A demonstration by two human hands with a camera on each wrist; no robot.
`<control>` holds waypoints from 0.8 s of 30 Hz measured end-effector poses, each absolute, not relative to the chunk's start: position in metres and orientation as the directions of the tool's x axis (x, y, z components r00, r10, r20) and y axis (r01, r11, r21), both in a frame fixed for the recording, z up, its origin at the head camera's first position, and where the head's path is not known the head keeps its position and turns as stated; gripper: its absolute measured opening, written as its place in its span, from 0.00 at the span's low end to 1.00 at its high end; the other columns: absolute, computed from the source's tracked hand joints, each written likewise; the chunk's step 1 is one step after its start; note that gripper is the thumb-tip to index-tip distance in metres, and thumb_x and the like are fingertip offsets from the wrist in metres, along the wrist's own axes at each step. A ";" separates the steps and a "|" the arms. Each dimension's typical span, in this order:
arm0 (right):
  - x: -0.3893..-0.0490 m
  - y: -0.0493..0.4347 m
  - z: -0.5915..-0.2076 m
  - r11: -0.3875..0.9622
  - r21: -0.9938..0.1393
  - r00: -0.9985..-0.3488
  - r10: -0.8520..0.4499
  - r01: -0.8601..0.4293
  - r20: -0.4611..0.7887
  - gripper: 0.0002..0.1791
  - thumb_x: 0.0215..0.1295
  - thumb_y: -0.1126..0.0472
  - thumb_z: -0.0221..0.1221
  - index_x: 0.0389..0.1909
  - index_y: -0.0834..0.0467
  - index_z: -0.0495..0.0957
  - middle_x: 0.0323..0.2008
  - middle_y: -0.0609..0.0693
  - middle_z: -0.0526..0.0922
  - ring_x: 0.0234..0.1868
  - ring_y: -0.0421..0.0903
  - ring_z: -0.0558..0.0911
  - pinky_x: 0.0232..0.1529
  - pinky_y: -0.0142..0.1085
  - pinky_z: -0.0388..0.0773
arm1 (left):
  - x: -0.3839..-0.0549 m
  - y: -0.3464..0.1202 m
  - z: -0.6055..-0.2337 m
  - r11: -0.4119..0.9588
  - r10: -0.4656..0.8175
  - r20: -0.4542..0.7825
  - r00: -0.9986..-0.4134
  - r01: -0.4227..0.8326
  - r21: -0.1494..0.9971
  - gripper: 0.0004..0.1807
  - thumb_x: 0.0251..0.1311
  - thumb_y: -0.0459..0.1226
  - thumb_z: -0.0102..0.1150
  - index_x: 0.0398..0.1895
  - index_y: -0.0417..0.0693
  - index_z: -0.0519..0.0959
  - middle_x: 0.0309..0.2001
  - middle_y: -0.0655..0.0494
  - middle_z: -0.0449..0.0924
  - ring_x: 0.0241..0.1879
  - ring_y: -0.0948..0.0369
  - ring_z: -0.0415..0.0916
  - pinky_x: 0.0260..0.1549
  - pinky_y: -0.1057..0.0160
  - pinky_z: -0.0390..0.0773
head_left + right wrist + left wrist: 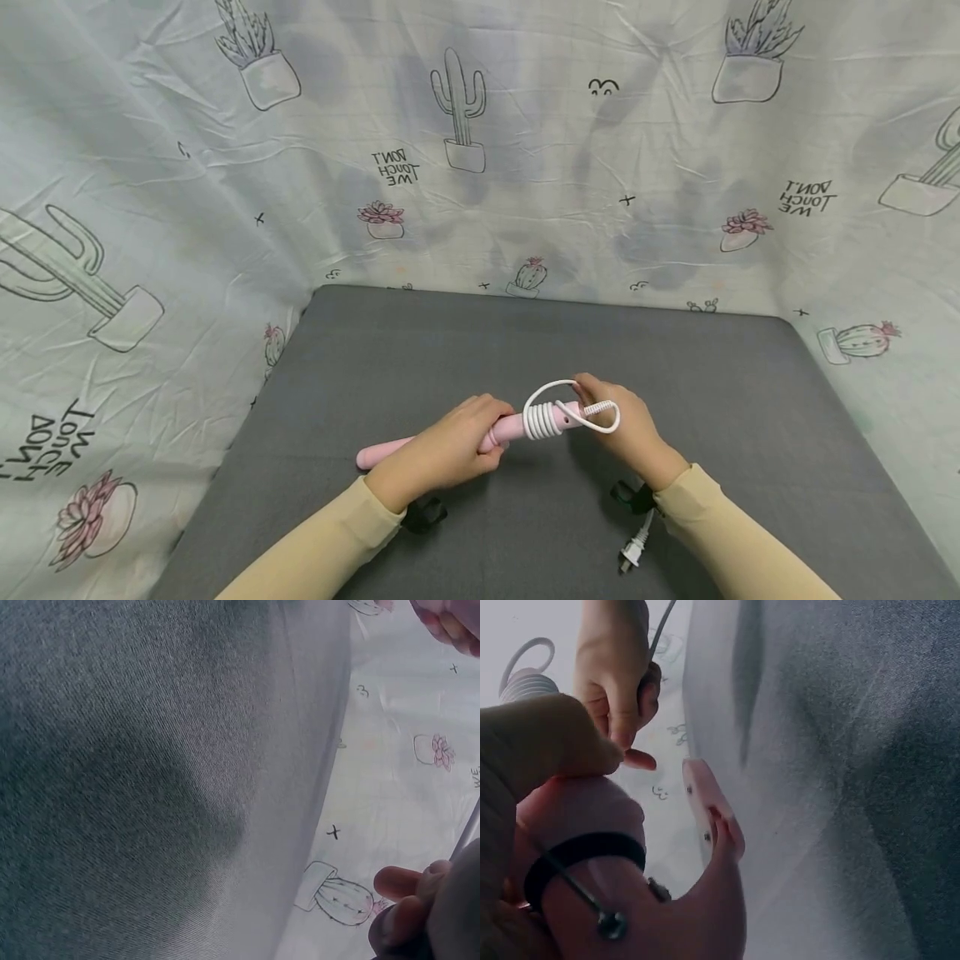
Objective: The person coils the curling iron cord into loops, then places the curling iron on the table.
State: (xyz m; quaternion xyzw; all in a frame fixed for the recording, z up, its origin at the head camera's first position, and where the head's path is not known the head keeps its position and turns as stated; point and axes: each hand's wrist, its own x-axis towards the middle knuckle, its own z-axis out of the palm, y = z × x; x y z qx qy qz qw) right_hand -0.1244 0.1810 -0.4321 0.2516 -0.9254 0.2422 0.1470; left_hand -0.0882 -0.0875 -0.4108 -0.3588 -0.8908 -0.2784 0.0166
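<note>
A pink curling iron (510, 428) is held above the table, its long barrel pointing to the left. My left hand (459, 442) grips it around the middle. In the left wrist view its pink clamp lever (703, 791) sticks out beside that hand. White power cord (542, 421) is wound in several loops round the handle end. My right hand (628, 425) pinches the cord beyond those coils, where a loose loop arches over. Below the right wrist the cord's two-pin plug (633, 552) shows. Fingertips (397, 883) of the right hand appear near the cord in the right wrist view.
Grey cloth covers the table (465, 342). A white curtain (540, 150) printed with cacti and lettering surrounds its back and sides. Dark camera straps (424, 515) sit at both wrists.
</note>
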 end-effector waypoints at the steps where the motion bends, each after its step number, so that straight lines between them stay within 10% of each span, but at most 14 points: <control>1: -0.125 0.181 -0.432 0.762 -0.376 -0.837 -0.390 -0.528 0.385 0.03 0.67 0.64 0.58 0.40 0.56 0.78 0.20 0.44 0.76 0.18 0.42 0.70 0.19 0.42 0.69 | -0.088 -0.088 -0.411 0.580 0.641 0.224 -0.734 0.655 0.484 0.21 0.52 0.33 0.64 0.50 0.49 0.73 0.42 0.62 0.72 0.40 0.65 0.68 0.42 0.65 0.71; 14: -0.131 0.191 -0.434 0.790 -0.357 -0.854 -0.378 -0.499 0.358 0.04 0.68 0.62 0.59 0.41 0.56 0.78 0.19 0.44 0.75 0.17 0.42 0.68 0.19 0.40 0.68 | -0.086 -0.091 -0.418 0.600 0.641 0.217 -0.736 0.657 0.456 0.22 0.51 0.34 0.68 0.51 0.50 0.76 0.45 0.58 0.71 0.38 0.64 0.70 0.38 0.66 0.73; 24: -0.124 0.175 -0.414 0.717 -0.413 -0.819 -0.413 -0.562 0.398 0.08 0.67 0.62 0.59 0.45 0.59 0.80 0.28 0.51 0.84 0.22 0.43 0.78 0.24 0.43 0.75 | -0.093 -0.098 -0.419 0.483 0.665 0.429 -0.611 0.790 0.378 0.20 0.53 0.37 0.62 0.52 0.56 0.76 0.48 0.68 0.72 0.42 0.71 0.71 0.40 0.68 0.74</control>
